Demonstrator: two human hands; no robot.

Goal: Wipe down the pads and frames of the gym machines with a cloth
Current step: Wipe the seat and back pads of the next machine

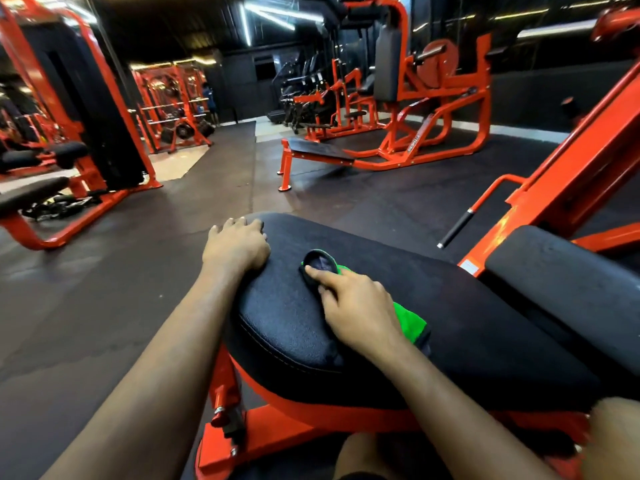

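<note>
Currently your right hand [356,303] holds the cloth [410,320] bunched under the palm, near the middle of the seat pad [467,306]. The forefinger is stretched out on a dark fold and the other fingers are curled round the green part. Your left hand [235,247] braces at the pad's far left edge, fingers bent over the rim and gripping it. The likeliest trouble, as I judge it, is the bunched cloth: it touches only a narrow strip, so you could pass over the pad and leave its edges and stitched seam unwiped. The spot under your left hand may be missed too unless you shift it, and leaning hard on that rim could let the hand slip off. Much is hidden. Most of the cloth lies beneath your hand, so its size and dampness can't be told. The orange frame [277,420] below the pad is largely covered by your arms. The second pad [571,282] at the right is partly cut off, and whether either pad is clean is impossible to make out.
</note>
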